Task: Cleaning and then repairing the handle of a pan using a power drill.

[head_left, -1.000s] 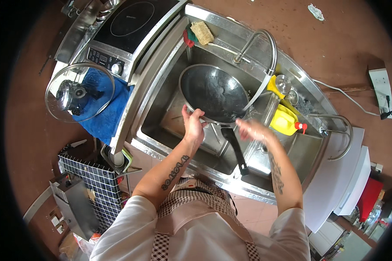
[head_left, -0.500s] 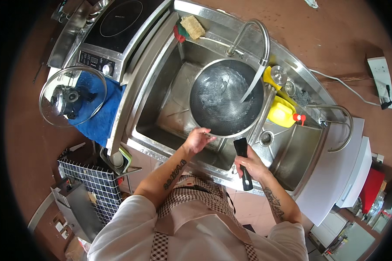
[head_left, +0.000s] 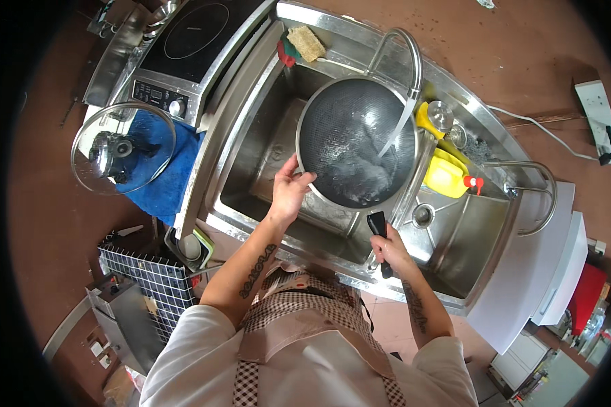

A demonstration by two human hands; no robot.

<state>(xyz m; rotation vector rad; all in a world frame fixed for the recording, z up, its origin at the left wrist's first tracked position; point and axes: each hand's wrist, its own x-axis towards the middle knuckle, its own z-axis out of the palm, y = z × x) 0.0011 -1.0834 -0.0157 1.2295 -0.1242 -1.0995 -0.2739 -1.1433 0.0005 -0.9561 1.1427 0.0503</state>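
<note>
A dark frying pan (head_left: 332, 129) with a honeycomb-textured inside and pale rim is held over the left basin. From the curved faucet (head_left: 414, 64), a stream of water falls into it and pools toward the near side. My right hand (head_left: 391, 249) is closed round the pan's black handle (head_left: 377, 222), which points toward me. At the pan's near-left rim, my left hand (head_left: 290, 192) is closed on the edge, its thumb at the rim; the fingers' undersides are hidden.
The steel double sink (head_left: 251, 220) has a loofah sponge (head_left: 306, 44) on its back ledge. A yellow bottle (head_left: 447, 175) with a red cap lies near the divider. On the left are an induction cooker (head_left: 195, 34), a glass lid (head_left: 122, 148) and a blue towel (head_left: 163, 186).
My left hand has moved up and left along the pan's rim. The pan looks tilted differently: water now gathers nearer me. My right hand has moved slightly away from me with the handle.
</note>
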